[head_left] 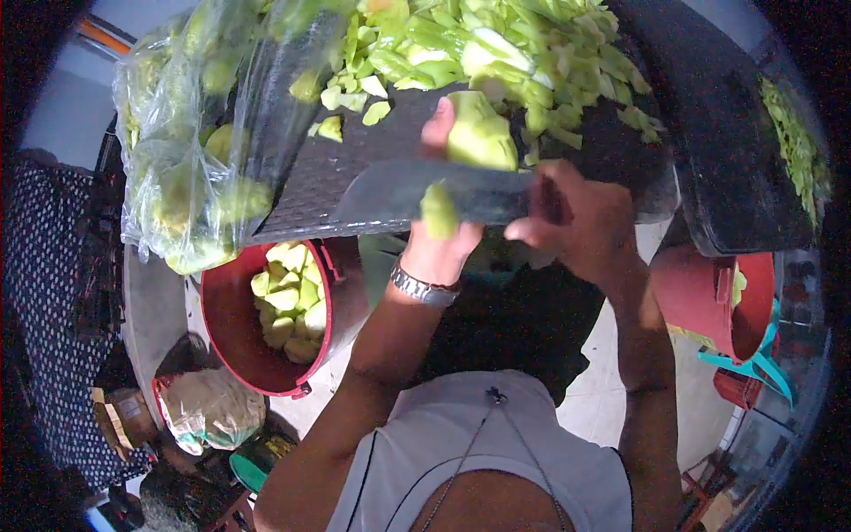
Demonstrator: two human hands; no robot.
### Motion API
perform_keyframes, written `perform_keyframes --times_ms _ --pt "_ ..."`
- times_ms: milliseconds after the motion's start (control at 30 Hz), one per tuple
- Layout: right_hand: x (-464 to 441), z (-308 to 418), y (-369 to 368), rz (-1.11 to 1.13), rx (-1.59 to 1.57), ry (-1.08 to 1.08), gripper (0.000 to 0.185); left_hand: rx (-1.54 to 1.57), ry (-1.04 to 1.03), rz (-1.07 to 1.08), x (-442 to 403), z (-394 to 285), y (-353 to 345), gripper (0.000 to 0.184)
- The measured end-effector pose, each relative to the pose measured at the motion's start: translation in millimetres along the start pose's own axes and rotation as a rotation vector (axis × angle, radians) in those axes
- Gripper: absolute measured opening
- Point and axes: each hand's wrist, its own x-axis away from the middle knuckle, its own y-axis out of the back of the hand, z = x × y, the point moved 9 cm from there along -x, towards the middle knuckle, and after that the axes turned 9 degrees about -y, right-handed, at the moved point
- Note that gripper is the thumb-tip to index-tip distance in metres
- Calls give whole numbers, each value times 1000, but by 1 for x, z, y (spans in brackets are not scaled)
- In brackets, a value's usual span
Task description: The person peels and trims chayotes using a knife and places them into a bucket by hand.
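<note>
One left hand (443, 253): clamped on the pale green piece (481, 129), our thumb along its left side, the fingers mostly hidden behind the blade; we wear a metal watch (424, 289) on this wrist.
Right hand (585, 213): closed round the dark handle of the broad knife (386, 191), at three o'clock from the left hand.
Pale green piece: above the desk, just past the knife toward twelve o'clock, its surface cut into flat faces.
Broad knife: blade pointing to nine o'clock, passing in front of our left hand.
Small green slice (438, 211): blurred, in front of the blade; we cannot tell whether it touches.
Desk (337, 173): black and ridged, beneath the work.
Cut green pieces (514, 53): heaped on the desk from twelve to one o'clock, a few loose bits toward eleven.
Clear plastic bag (182, 168): at nine o'clock, over the desk's edge, with whole-looking green produce inside.
Red bucket (232, 341): eight o'clock, below the desk, holding pale green chunks (288, 301).
Second red bucket (691, 297): four o'clock, some green showing inside.
Dark panel (722, 133): between two and three o'clock, green shreds (793, 133) along its far side.
</note>
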Motion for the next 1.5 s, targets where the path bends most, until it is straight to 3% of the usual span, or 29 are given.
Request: perform_keyframes --times_ms 133,233,333,367,433,533,700,800,833,933,1033,1067,1133,1333,1433,1500 --pt "1 8 -1 26 -23 84 57 -31 -18 84 -2 -5 -4 43" --pt "0 8 3 -79 -34 151 58 -18 -38 40 -2 -6 -4 44" --pt "-10 -15 11 -205 -14 63 53 42 18 155 -1 -3 -1 44" --pt "-16 -24 11 -186 24 -25 53 66 45 221 2 -2 -1 43" --pt "-23 -40 16 -157 101 -210 55 -98 64 115 3 -3 8 44" --pt "-24 -53 20 -160 -61 -240 46 -222 35 -26 6 -3 12 46" --pt "-9 -26 7 -19 -119 -151 46 -8 9 107 5 5 14 42" --pt "-9 -15 4 47 -135 -93 49 28 -54 52 9 5 10 41" --pt "-11 -13 4 67 -146 -80 52 53 -69 146 9 5 7 40" --pt "-14 -14 1 137 -159 -31 52 45 -38 51 9 7 9 40" --pt "-30 -45 9 -25 2 -55 50 -109 93 110 -1 15 35 56" --pt "-35 -63 15 -107 35 -90 47 -208 73 40 3 8 34 55" --pt "-43 -83 33 -278 104 -148 42 -99 143 112 3 8 24 53" --pt "-31 -91 34 -175 -80 -352 41 4 156 -100 -1 17 25 51" --pt "-17 -77 24 -134 -261 -411 40 -23 139 -80 -2 14 25 49" --pt "-4 -51 20 -210 -174 -324 44 -108 129 -49 -1 13 23 48"
